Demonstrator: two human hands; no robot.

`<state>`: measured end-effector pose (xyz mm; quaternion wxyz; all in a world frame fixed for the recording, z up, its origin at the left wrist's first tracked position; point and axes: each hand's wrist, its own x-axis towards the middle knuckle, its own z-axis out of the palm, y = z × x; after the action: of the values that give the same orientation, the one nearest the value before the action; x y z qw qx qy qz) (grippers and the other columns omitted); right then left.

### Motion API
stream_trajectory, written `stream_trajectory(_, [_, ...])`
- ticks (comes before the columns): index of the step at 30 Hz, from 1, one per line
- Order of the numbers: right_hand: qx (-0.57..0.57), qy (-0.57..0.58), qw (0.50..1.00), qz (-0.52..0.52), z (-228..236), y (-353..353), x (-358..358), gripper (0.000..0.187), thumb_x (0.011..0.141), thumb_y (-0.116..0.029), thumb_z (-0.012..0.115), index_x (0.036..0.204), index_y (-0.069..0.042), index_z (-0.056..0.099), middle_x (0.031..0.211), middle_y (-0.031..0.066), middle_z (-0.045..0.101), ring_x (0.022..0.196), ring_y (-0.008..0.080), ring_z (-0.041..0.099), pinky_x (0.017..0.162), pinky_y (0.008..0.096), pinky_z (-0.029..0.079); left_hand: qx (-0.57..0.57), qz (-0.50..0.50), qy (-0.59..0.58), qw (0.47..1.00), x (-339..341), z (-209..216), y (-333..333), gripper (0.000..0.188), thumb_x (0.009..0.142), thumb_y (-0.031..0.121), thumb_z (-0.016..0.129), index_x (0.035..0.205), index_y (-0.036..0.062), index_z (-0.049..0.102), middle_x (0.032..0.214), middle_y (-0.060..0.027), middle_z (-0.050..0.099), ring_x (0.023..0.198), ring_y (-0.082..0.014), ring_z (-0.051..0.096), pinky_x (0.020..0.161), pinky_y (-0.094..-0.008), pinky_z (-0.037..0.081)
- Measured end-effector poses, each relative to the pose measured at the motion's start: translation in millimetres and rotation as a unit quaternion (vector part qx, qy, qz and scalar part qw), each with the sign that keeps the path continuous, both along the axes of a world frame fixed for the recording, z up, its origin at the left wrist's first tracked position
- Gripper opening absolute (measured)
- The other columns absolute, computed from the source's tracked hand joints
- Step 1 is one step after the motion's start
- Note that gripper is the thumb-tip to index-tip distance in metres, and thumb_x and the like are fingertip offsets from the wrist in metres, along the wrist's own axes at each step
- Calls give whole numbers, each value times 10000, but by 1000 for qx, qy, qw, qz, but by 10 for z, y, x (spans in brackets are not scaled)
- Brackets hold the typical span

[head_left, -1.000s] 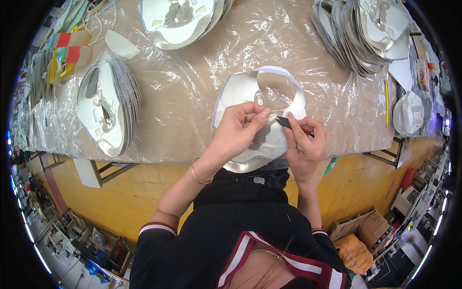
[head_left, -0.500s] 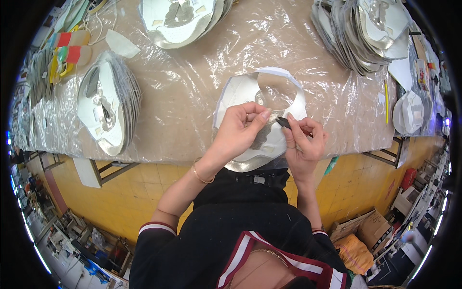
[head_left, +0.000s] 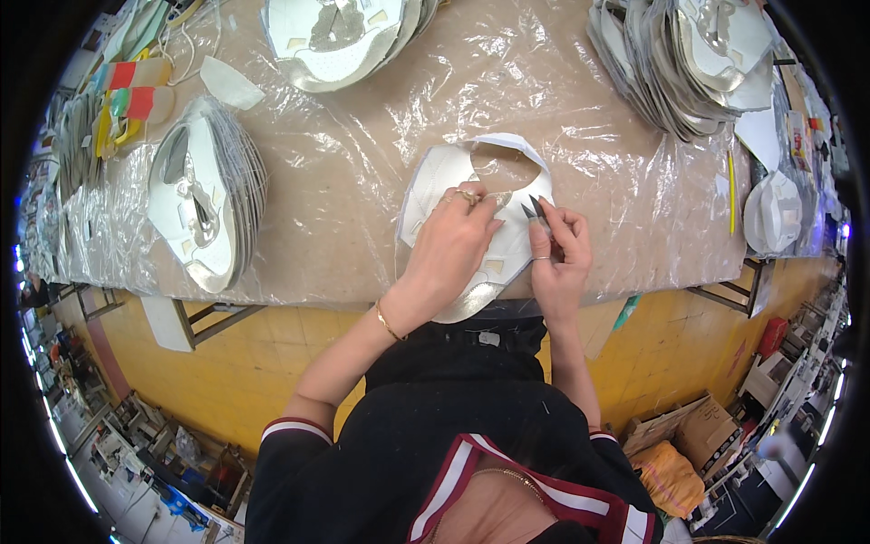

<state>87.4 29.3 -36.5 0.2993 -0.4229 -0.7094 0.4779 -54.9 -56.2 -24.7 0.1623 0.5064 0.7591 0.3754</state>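
Note:
A white shoe upper (head_left: 514, 245) with a metallic gold toe edge lies at the table's front edge, its looped collar pointing away from me. My left hand (head_left: 449, 243) rests over its middle, fingers bent and gripping the material, covering the central opening. In my right hand (head_left: 562, 263) are small dark thread snips (head_left: 535, 210), pinched between thumb and fingers. Their two pointed blades stand slightly apart over the upper's right side, close to my left fingertips. The handle end is hidden in my palm.
Stacks of similar uppers stand at the left (head_left: 207, 195), far middle (head_left: 340, 45) and far right (head_left: 680, 68). Clear plastic film covers the table (head_left: 326, 199). Two bottles with red bands (head_left: 140, 102) sit far left; a yellow pencil-like stick (head_left: 731, 192) lies right.
The upper has shifted slightly left and turned. My left hand has rolled palm-down over its middle. My right hand has moved a little left and nearer, and the snips' blades now show apart.

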Motion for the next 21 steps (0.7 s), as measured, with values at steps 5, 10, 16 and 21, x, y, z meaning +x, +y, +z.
stream_trajectory(5, [9,-22,1000,8,36,18,-5,274,856,-50,697,1128,-19,689,937,57,552,741,109,521,591,226,437,6,-33,84,996,-77,-97,73,177,821,22,631,986,-40,620,1055,-145,584,922,-292,605,781,-376,509])
stream_trajectory(10, [22,-20,999,12,35,30,-35,273,842,-51,708,1112,-16,693,927,68,567,712,117,532,576,235,444,-8,-110,169,979,-159,-118,119,203,768,-2,605,966,-46,598,1058,-151,584,929,-305,607,781,-379,509])
stream_trajectory(16, [147,-141,978,39,70,14,-49,300,839,-158,719,1122,-63,698,931,44,570,679,142,543,667,307,396,-47,-98,23,994,-310,-86,186,138,828,-8,585,960,-48,592,1069,-174,585,922,-340,604,782,-399,505])
stream_trajectory(21, [263,-236,933,64,102,1,-55,317,843,-239,705,1130,-104,698,944,24,570,720,163,556,722,336,334,-37,-114,-3,993,-335,-36,137,116,867,17,591,969,-37,598,1061,-155,589,927,-333,604,772,-407,503])
